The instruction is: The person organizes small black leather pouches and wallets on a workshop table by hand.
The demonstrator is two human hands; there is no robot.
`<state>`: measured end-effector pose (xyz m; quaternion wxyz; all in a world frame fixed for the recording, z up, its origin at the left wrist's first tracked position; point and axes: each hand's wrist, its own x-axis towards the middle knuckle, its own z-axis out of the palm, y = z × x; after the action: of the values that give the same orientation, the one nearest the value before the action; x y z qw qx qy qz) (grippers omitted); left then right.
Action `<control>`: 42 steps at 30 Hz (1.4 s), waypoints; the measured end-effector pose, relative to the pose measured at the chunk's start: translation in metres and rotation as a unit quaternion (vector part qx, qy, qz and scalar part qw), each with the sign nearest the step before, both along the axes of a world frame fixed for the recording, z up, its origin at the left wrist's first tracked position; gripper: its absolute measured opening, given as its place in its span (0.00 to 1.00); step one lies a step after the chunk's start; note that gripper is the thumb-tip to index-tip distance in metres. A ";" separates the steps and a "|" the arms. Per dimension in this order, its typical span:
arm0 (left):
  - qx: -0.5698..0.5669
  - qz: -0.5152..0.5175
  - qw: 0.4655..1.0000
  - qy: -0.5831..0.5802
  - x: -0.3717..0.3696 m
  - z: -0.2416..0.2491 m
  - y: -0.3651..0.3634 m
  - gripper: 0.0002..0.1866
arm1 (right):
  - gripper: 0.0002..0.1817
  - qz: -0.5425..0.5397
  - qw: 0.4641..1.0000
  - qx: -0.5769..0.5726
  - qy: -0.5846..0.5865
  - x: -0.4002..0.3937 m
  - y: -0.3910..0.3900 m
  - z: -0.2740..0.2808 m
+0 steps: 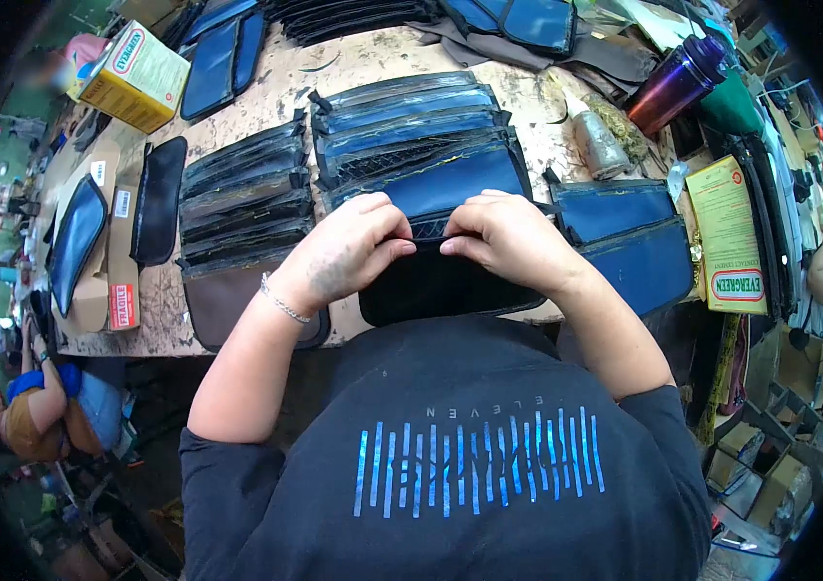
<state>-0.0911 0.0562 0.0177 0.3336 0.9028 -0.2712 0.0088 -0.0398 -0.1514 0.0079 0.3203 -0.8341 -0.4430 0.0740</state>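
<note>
Both of my hands are at the near side of the table, pinching the upper edge of a black flat panel. My left hand has thumb and fingers closed on that edge, with a bracelet at the wrist. A short gap away, my right hand pinches the same edge. Just beyond my fingers lies a blue panel, part of an overlapping row of blue and black panels. Left of it is a stack of dark panels, and to the right are blue panels.
A yellow can stands at back left; another yellow Evergreen can is at right. A dirty bottle and purple tumbler are at back right. Cardboard lies at left. Another person sits beyond the left edge.
</note>
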 end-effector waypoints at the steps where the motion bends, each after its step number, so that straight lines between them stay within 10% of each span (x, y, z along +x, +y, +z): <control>1: -0.001 -0.010 1.000 -0.024 -0.002 0.000 -0.001 0.07 | 0.09 0.000 1.000 0.001 0.001 -0.002 0.002 0.002; 10: -0.015 0.009 1.000 -0.009 -0.014 0.012 0.000 0.07 | 0.08 0.018 0.999 0.021 -0.041 -0.015 0.016 0.008; 19: 0.203 0.051 0.970 -0.123 -0.024 0.026 -0.011 0.06 | 0.08 -0.022 0.988 0.052 -0.147 -0.030 0.022 0.009; 36: 0.051 0.107 0.966 -0.229 -0.038 0.009 0.009 0.09 | 0.14 -0.076 0.985 0.138 -0.066 -0.016 -0.055 0.018; 42: 0.094 0.073 0.900 -0.420 -0.078 -0.002 0.004 0.11 | 0.10 -0.020 0.919 0.097 -0.381 -0.041 -0.071 0.012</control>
<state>-0.1693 0.0598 0.0153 0.1009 0.8597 -0.3191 0.3860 -0.0813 -0.2227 0.0197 0.2084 -0.7727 -0.5200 -0.2987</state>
